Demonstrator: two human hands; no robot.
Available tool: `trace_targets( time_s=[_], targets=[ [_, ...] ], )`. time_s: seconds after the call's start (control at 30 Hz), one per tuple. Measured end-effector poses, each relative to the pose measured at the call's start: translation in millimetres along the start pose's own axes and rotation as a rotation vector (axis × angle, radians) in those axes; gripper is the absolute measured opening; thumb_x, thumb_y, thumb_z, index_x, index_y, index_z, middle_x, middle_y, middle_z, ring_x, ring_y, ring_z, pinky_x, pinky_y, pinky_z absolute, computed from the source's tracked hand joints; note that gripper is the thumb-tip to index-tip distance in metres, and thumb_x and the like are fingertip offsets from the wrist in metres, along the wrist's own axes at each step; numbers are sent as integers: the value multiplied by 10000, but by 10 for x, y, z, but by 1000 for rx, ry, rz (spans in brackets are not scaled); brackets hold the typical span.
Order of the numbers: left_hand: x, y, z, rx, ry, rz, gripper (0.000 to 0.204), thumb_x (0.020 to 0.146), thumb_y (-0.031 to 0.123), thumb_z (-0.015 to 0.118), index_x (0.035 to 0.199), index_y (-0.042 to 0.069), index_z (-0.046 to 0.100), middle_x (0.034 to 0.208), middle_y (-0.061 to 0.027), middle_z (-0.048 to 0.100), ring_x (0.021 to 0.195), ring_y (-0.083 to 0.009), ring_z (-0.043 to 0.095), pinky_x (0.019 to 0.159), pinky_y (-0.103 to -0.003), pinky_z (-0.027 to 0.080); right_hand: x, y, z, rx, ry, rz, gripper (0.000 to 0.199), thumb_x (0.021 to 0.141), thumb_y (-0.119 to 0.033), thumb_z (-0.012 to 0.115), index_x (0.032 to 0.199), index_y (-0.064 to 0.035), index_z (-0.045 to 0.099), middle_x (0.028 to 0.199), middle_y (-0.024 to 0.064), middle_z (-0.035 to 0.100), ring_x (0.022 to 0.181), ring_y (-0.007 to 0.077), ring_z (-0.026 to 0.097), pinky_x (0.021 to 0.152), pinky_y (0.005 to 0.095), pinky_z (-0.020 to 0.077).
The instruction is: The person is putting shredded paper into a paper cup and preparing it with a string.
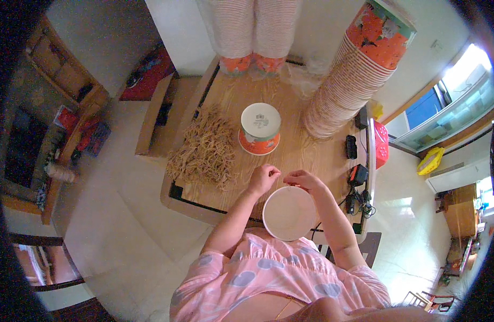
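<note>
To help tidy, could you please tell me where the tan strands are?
In the head view, the tan strands lie on the table, left of the orange cup.

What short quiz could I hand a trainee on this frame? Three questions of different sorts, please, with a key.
1. Multiple choice: what lies on the table, just left of the upturned tub in the picture?
a) a black case
b) a heap of tan strands
c) a red basket

2. True or false: the tall leaning stack of tubs is on the left side of the picture, beyond the tan strands.

3. Short answer: which of the person's hands is nearer the open white tub?

Key: 1. b; 2. False, it leans on the right side; 3. The right hand.
</note>
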State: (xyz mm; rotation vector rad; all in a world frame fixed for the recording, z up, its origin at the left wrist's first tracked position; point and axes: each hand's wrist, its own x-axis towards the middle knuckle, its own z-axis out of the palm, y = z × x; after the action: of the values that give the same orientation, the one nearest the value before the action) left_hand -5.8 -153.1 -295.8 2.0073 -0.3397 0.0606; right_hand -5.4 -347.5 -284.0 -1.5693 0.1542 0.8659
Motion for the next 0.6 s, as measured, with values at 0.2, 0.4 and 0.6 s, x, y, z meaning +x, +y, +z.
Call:
trace_targets(
  time_s=[0.2,0.4,0.6],
  targets=[
    [28,-438,31,-49,270,-136,78,706,131,645,708,53,634,693,-99,625,619,-244,604,565,-339,470,-213,-146,91,-101,-16,31,173,802,-195,619,828,-25,633,728,5,604,614,68,541,517,203,426],
    [-85,-284,5,120,-8,27,93,669,119,672,735,57,650,726,-109,622,661,-262,602,628,-372,483,-194,-32,-8,-37,-69,61,171,813,-186,607,834,-18,632,715,6,604,623,82,552,535,217,444],
    [-106,75,-16,-355,-361,-69,90,726,66,654,803,18,653,803,-66,642,790,-164,604,752,-304,474,-101,102,-45,-49,-58,99,168,818,-197,603,838,-34,636,707,-2,596,599,70,543,491,227,436]
  ],
)
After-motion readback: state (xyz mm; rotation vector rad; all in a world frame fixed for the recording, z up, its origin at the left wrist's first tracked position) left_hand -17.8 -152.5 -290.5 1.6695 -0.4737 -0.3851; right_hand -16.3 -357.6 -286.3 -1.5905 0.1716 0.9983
